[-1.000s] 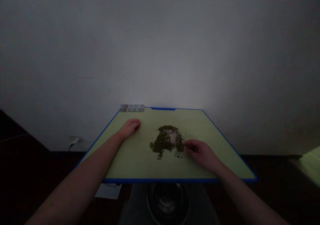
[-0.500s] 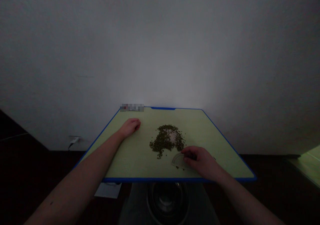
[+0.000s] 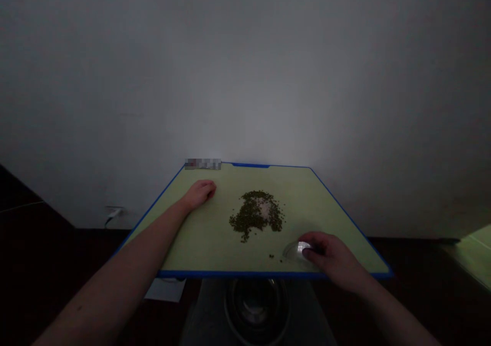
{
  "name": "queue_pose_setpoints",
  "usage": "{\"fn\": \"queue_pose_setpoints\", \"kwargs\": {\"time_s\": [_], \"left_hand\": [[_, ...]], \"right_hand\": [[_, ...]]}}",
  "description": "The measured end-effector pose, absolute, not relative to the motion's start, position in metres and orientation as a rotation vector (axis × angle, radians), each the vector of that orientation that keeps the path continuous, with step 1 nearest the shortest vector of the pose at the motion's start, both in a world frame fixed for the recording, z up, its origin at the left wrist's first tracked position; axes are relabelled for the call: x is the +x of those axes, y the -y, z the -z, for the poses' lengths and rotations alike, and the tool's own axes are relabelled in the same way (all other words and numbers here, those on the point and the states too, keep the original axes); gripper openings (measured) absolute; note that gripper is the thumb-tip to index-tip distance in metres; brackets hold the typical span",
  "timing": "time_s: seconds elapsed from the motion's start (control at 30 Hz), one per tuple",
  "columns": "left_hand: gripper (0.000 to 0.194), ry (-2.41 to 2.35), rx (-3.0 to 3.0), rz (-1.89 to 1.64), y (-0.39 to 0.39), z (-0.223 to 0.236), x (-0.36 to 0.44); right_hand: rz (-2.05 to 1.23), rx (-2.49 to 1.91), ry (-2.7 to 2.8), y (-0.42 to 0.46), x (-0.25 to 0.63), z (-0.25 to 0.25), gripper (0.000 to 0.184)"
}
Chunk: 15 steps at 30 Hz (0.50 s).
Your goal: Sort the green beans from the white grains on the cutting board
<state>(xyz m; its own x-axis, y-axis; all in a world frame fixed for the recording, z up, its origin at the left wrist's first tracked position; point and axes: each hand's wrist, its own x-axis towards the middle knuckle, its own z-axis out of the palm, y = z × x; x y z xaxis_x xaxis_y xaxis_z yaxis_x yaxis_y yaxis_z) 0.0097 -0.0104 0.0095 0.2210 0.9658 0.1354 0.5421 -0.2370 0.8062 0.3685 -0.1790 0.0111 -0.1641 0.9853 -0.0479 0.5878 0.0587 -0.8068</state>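
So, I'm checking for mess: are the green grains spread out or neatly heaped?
Spread out: the green grains form a ragged patch on the tabletop, with strays beside it.

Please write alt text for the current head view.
The right hand holds a clear, rounded piece near the front of a table. A loose pile of small green grains lies centrally, the left hand to its left; a metal bowl sits below.

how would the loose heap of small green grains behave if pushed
The heap would probably scatter: stray grains lie apart from it. Each grain looks tiny, so likely light, and may skid on the flat pale green tabletop.
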Motion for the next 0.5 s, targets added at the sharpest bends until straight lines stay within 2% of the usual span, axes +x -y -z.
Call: {"fn": "queue_pose_setpoints", "kwargs": {"time_s": [0.5], "left_hand": [[0.026, -1.394, 1.872, -0.854, 0.008, -0.008, 0.008]], "right_hand": [[-1.049, -1.534, 1.837, 0.188, 0.34, -0.019, 0.025]]}}
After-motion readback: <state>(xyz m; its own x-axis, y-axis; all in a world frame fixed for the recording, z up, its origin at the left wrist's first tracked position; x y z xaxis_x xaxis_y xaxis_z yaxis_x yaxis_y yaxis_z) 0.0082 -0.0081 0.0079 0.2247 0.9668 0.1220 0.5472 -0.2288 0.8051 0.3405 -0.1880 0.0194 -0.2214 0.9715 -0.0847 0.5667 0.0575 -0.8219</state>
